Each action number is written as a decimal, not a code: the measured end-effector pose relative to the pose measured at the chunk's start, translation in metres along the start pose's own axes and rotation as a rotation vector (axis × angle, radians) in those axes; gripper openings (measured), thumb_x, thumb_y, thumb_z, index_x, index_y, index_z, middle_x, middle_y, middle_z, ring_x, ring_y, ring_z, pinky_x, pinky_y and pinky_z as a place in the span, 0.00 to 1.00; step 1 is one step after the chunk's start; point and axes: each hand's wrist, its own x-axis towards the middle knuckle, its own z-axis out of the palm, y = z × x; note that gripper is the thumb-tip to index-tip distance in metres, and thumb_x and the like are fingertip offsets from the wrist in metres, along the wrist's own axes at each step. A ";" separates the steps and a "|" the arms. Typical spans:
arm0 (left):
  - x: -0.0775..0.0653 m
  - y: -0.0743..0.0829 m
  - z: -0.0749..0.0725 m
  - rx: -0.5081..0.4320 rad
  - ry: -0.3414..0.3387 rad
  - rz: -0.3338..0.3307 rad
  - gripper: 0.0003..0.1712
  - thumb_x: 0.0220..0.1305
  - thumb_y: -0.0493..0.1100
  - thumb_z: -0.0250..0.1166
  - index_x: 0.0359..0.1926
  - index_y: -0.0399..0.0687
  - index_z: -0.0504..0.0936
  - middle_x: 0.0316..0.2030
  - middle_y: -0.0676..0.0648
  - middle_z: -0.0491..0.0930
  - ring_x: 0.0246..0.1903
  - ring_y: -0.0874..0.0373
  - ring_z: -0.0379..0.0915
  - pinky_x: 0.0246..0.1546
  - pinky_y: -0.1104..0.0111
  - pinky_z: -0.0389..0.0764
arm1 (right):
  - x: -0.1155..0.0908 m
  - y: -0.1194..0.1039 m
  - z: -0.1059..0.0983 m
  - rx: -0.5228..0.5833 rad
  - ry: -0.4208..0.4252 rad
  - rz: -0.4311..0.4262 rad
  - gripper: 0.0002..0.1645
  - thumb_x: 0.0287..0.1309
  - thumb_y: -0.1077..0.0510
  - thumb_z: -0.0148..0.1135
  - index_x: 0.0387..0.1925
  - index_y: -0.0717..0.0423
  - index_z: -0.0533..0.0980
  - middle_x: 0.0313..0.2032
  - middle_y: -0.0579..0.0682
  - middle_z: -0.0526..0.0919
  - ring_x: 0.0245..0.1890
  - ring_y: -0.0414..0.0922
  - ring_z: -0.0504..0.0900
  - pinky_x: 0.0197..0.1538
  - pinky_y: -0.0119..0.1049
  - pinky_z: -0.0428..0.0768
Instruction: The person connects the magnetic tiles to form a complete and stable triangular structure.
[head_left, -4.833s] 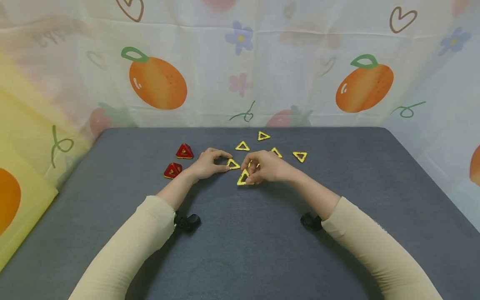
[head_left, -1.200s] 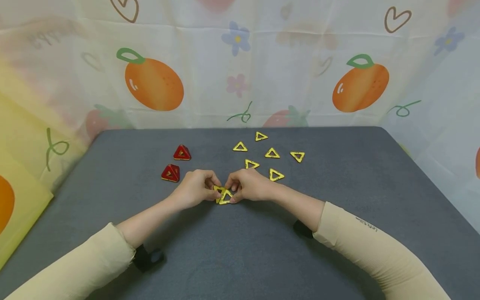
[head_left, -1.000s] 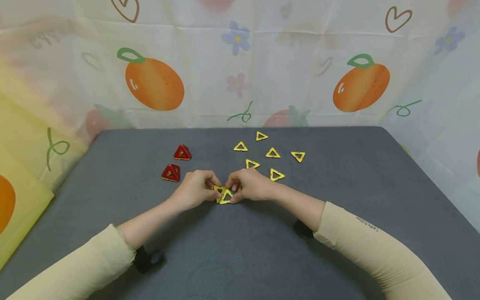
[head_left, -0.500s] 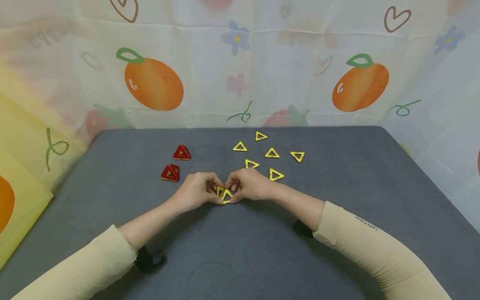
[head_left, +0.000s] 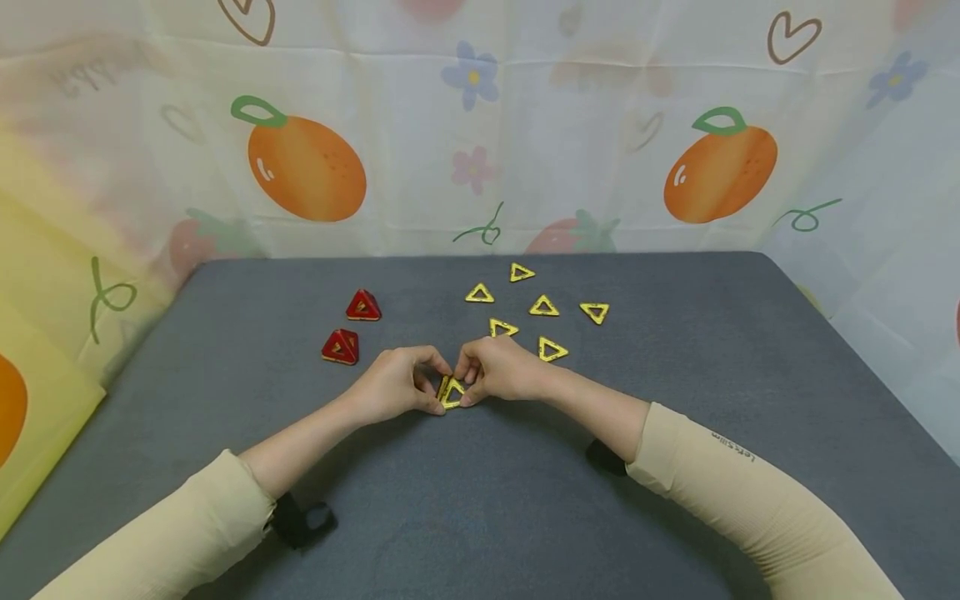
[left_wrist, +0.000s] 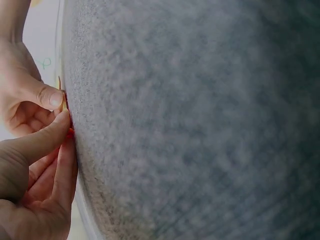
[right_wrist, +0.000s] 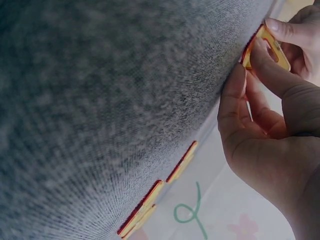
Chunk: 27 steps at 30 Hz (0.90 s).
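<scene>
Centre of the head view: left hand [head_left: 393,379] and right hand [head_left: 504,369] meet at two hollow yellow triangles, set edge by edge just above the middle of the tabletop. Left thumb and index are clamped on the left triangle [head_left: 442,388], which is tipped up and seen nearly edge-on. Right thumb and index pinch the right triangle [head_left: 452,406], broad face and open middle showing; its exact tilt can't be told. Remaining fingers of both hands curl in behind. Left wrist view, far left: thumbs close together, only a sliver of yellow and red between them. Right wrist view, upper right: one yellow face, rounded corners, glossy, plastic-looking, dark red along the lower edge.

Six loose yellow triangles [head_left: 480,300] lie scattered and apart at upper centre, same hollow shape, pointing different ways. Left of the hands, near each other, sit two red pyramids: upper red pyramid [head_left: 363,306] and lower red pyramid [head_left: 341,347], yellowish along the base, small openings in the faces.

Table [head_left: 480,508] is dark grey, matte, finely grained in the wrist views. Behind it, a creased pale curtain [head_left: 570,125] printed with oranges, flowers, hearts; yellow section down the left edge. Cream sleeves [head_left: 757,492] at lower left and lower right, black wrist devices [head_left: 303,521] under the forearms.
</scene>
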 end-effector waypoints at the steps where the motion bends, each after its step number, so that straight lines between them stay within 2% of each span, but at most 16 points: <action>1: 0.000 0.000 0.000 -0.003 -0.002 0.003 0.22 0.48 0.36 0.78 0.46 0.44 0.82 0.28 0.47 0.86 0.26 0.64 0.81 0.30 0.71 0.80 | 0.000 0.000 0.000 -0.002 0.000 -0.003 0.18 0.48 0.57 0.77 0.41 0.57 0.81 0.36 0.50 0.85 0.34 0.37 0.81 0.38 0.26 0.77; 18: 0.000 -0.001 0.000 -0.030 -0.017 0.009 0.20 0.48 0.35 0.77 0.43 0.43 0.81 0.26 0.46 0.86 0.25 0.63 0.80 0.31 0.70 0.80 | -0.002 -0.001 -0.004 -0.014 -0.020 -0.019 0.18 0.50 0.55 0.76 0.42 0.56 0.81 0.36 0.49 0.85 0.34 0.37 0.80 0.38 0.26 0.77; 22: 0.000 0.000 0.000 -0.033 -0.020 0.010 0.20 0.48 0.35 0.78 0.43 0.42 0.81 0.26 0.45 0.85 0.25 0.63 0.80 0.31 0.70 0.81 | -0.003 0.000 -0.010 -0.008 -0.015 -0.026 0.17 0.53 0.55 0.74 0.43 0.56 0.81 0.36 0.49 0.86 0.34 0.37 0.81 0.38 0.27 0.78; 27: 0.000 0.000 -0.001 -0.032 -0.014 0.017 0.20 0.47 0.35 0.78 0.43 0.42 0.81 0.27 0.45 0.85 0.25 0.63 0.80 0.31 0.69 0.81 | 0.000 0.003 -0.027 0.037 0.034 0.003 0.16 0.58 0.57 0.70 0.47 0.57 0.80 0.38 0.50 0.86 0.35 0.40 0.84 0.38 0.29 0.81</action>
